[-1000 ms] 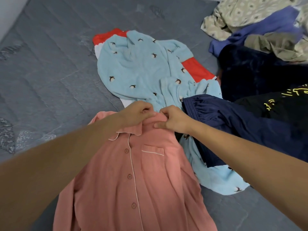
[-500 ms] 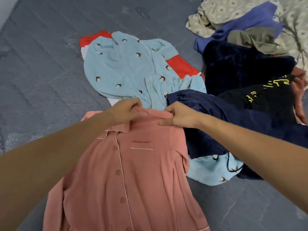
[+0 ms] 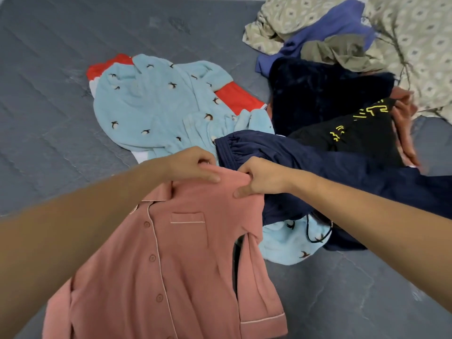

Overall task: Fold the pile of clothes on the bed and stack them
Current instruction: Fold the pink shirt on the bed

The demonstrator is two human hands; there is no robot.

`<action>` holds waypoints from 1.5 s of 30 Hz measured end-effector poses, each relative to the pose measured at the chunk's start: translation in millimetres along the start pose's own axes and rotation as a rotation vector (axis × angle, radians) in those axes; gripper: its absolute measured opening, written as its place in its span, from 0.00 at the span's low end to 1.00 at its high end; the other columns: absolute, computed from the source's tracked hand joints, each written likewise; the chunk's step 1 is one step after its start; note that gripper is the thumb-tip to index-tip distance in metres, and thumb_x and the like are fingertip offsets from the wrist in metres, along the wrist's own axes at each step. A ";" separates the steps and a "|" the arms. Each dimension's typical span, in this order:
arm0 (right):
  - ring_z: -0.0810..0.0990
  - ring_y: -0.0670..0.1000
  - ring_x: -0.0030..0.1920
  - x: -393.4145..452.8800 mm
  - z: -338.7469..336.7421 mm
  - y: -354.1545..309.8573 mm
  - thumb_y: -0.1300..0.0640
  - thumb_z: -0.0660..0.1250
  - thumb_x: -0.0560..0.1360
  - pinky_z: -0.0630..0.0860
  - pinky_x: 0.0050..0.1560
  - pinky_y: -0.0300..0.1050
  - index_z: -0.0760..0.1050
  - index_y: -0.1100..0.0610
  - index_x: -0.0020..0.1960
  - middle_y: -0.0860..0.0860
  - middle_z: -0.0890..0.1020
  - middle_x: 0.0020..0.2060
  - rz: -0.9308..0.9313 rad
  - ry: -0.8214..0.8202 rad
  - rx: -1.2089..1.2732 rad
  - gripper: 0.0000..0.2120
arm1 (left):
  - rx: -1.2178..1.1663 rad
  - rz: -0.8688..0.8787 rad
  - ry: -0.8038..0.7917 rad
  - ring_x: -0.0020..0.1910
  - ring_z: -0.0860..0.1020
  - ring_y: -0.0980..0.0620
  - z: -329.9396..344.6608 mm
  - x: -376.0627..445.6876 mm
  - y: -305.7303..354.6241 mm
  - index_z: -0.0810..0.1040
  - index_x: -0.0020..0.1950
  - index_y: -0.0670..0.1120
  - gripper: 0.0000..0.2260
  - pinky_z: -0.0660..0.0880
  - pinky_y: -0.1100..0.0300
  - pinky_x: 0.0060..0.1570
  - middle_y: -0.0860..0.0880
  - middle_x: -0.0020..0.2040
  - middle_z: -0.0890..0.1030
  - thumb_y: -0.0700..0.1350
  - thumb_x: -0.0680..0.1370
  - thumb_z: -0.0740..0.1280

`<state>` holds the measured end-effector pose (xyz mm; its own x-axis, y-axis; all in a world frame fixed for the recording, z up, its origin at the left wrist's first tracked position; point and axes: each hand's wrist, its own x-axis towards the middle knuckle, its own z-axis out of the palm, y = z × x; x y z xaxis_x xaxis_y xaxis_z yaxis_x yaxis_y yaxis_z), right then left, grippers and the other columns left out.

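Pinching the pink shirt (image 3: 186,260) at its shoulders, both hands, left (image 3: 193,165) and right (image 3: 263,177), hold it.

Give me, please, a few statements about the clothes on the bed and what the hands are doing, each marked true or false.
1. Both hands grip the pink shirt near its collar. True: the left hand and right hand pinch it there.
2. The pink shirt is unbuttoned and open. False: its button front is closed.
3. The light blue pyjama top lies over a red garment. True.
4. The navy trousers are folded on a stack. False: they lie loose beside the shirt.
5. The black garment with yellow print lies to the left of the pink shirt. False: right.
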<state>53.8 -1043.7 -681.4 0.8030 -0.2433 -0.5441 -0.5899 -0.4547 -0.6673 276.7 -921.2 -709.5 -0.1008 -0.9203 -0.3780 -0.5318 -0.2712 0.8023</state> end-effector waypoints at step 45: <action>0.67 0.45 0.27 -156.0 -106.3 188.7 0.47 0.78 0.74 0.66 0.32 0.39 0.71 0.56 0.31 0.44 0.71 0.24 0.074 0.001 -0.168 0.23 | 0.070 0.042 -0.246 0.32 0.68 0.55 124.4 139.6 145.1 0.75 0.36 0.51 0.16 0.66 0.57 0.37 0.55 0.32 0.71 0.55 0.78 0.76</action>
<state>-173.7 -1182.6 -668.4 0.7582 -0.2824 -0.5878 -0.6249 -0.5721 -0.5312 80.9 -1054.0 -703.4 -0.3207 -0.8318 -0.4531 -0.5793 -0.2062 0.7886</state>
